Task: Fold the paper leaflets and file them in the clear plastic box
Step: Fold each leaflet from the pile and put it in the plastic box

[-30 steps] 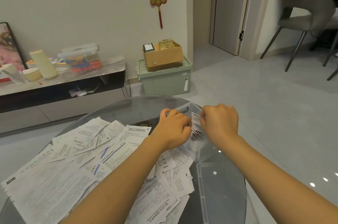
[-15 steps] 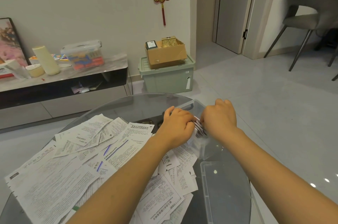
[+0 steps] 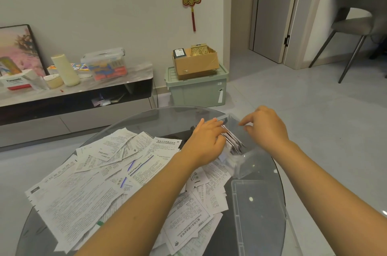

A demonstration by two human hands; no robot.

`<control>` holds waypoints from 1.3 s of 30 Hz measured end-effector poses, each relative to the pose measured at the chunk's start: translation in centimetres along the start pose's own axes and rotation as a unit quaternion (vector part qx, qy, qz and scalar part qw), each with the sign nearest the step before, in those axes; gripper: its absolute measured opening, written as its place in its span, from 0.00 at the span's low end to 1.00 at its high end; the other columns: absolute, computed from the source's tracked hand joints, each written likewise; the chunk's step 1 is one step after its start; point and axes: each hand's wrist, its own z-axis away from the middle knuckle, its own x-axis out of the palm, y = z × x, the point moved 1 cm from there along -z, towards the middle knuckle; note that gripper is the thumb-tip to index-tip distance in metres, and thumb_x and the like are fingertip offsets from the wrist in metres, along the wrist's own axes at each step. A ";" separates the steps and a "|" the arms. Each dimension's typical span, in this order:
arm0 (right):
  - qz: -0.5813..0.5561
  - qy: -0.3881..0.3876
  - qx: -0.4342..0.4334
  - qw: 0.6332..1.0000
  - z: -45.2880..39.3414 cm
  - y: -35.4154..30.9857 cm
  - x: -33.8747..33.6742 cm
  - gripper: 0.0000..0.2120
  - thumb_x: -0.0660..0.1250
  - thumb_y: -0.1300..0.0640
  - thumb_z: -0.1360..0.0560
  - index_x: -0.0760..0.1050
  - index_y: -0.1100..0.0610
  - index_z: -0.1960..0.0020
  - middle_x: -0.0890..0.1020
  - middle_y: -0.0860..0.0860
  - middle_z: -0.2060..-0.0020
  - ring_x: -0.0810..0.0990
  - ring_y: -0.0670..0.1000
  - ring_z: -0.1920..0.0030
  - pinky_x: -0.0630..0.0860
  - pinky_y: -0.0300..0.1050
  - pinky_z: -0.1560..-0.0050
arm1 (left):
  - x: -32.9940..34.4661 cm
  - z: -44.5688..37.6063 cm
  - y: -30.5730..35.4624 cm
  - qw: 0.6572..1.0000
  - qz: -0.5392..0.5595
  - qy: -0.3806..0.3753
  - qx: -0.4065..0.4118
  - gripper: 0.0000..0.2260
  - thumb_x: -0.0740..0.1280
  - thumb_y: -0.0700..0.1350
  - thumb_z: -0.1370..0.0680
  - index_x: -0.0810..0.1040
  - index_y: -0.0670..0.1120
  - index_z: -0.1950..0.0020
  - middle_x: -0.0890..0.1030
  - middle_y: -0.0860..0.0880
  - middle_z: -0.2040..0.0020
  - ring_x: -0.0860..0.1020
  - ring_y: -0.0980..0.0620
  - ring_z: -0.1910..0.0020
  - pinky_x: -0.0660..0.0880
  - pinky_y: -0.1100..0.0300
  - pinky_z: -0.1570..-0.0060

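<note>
A clear plastic box [image 3: 249,157] stands at the right far side of the round glass table [image 3: 159,121]. A row of folded leaflets [image 3: 232,140] stands on edge inside it. My left hand [image 3: 206,140] lies over the left end of that row, fingers stretched flat and pressing on the folded papers. Just right of the row, my right hand [image 3: 266,128] hovers above the box with fingers loosely spread, holding nothing. A heap of unfolded printed leaflets [image 3: 104,178] covers the left and middle of the table, partly under my left forearm.
The box's clear lid [image 3: 257,214] lies flat on the table near its right front edge. Beyond the table are a low TV cabinet [image 3: 83,96] with clutter, a green storage bin [image 3: 196,88] carrying a cardboard box, and a grey chair [image 3: 360,17] at the far right.
Both hands were curled together over the folded leaflets in the box. My right hand has let go and drawn right; my left hand has flattened onto the row.
</note>
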 end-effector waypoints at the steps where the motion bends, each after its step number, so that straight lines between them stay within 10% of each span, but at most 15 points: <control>1: -0.009 0.018 -0.004 1.000 0.3 -0.1 -0.3 0.10 0.64 0.58 0.23 0.81 0.51 0.45 0.73 0.53 0.46 0.70 0.55 0.40 0.69 0.45 0.50 | -0.3 0.3 0.2 1.000 0.000 0.009 -0.006 0.23 0.48 0.49 0.22 0.71 0.46 0.31 0.64 0.50 0.26 0.54 0.55 0.25 0.39 0.57 0.27; 15: -0.117 -0.018 -0.173 0.978 8.3 -6.4 0.7 0.11 0.68 0.49 0.26 0.80 0.47 0.45 0.73 0.45 0.55 0.71 0.45 0.53 0.69 0.40 0.54 | -3.9 12.9 1.8 0.984 -0.015 0.109 -0.139 0.17 0.52 0.46 0.17 0.74 0.47 0.33 0.70 0.50 0.30 0.63 0.53 0.29 0.53 0.51 0.27; 39: -0.082 -0.202 -0.257 0.942 14.6 -11.1 5.2 0.12 0.70 0.48 0.28 0.79 0.47 0.45 0.75 0.44 0.52 0.73 0.43 0.52 0.72 0.40 0.49 | -2.5 23.8 -0.9 0.920 -0.146 -0.087 -0.353 0.24 0.64 0.52 0.24 0.62 0.46 0.32 0.65 0.44 0.37 0.67 0.46 0.38 0.70 0.56 0.47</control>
